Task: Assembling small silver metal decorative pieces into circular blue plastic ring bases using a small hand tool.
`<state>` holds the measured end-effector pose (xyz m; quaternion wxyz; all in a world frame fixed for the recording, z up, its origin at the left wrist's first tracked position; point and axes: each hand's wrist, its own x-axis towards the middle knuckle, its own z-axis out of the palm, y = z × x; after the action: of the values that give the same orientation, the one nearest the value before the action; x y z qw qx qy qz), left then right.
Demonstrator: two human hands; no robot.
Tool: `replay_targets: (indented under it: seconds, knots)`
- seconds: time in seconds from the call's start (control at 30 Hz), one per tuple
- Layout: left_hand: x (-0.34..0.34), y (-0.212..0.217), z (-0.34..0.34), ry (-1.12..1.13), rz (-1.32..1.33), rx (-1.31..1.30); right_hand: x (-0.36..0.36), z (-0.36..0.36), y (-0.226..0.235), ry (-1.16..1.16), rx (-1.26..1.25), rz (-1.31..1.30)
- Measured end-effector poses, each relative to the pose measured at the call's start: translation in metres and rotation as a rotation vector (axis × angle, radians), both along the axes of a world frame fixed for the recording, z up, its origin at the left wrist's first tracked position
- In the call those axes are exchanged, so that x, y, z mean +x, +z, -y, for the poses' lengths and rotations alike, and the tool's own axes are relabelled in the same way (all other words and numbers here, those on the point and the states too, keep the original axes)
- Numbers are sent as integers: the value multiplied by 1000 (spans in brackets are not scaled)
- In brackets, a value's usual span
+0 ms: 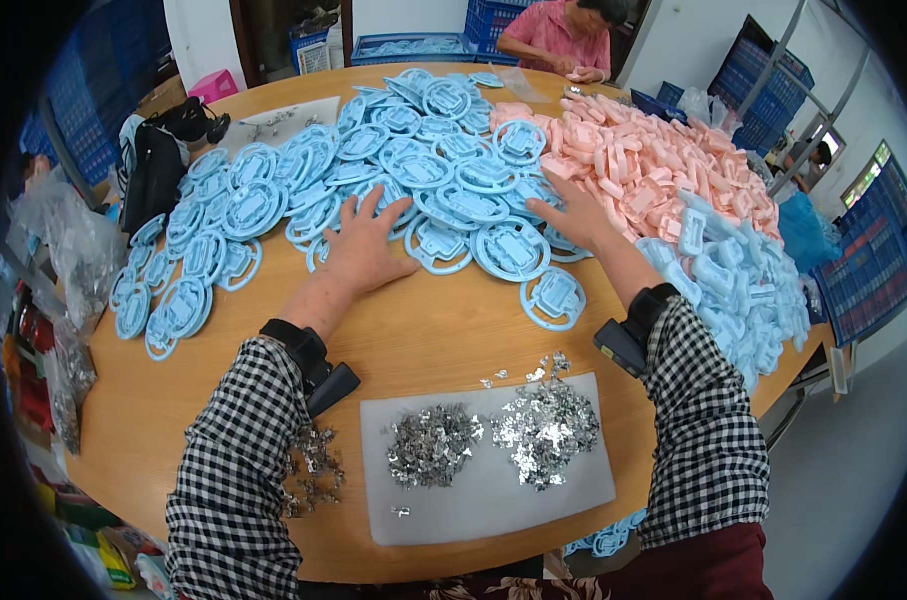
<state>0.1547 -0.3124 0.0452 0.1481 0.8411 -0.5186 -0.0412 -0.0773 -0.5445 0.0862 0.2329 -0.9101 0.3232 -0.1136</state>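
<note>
A wide heap of light blue round plastic parts [468, 205], each a ring with a moulded frame inside, spreads across the middle and far left of the table. My left hand [365, 248], fingers spread, rests at the heap's near edge and touches some parts. At the heap's right side, beside the pink pile, my right hand [576, 214] reaches in with its fingers apart. Neither hand grips a part. One blue round part [553, 298] lies on the table just below my right hand.
On the wooden table [423, 335], a pale mat [483, 520] before me carries two mounds of small metal pieces [433, 447]. More metal bits [313, 470] lie by my left forearm. Pink plastic parts [638, 165] and pale blue oblong parts [738, 285] fill the right. A person [563, 40] works opposite.
</note>
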Motion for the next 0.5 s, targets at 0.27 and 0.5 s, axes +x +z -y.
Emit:
replay_targets:
  seconds: [0.27,0.5]
  knots:
    - [22,-9,-44,-172,91,-107,64,-49,-49,123,92,58]
    - [61,-16,-142,-286,168,-240,78,-133,-24,254,-77,131]
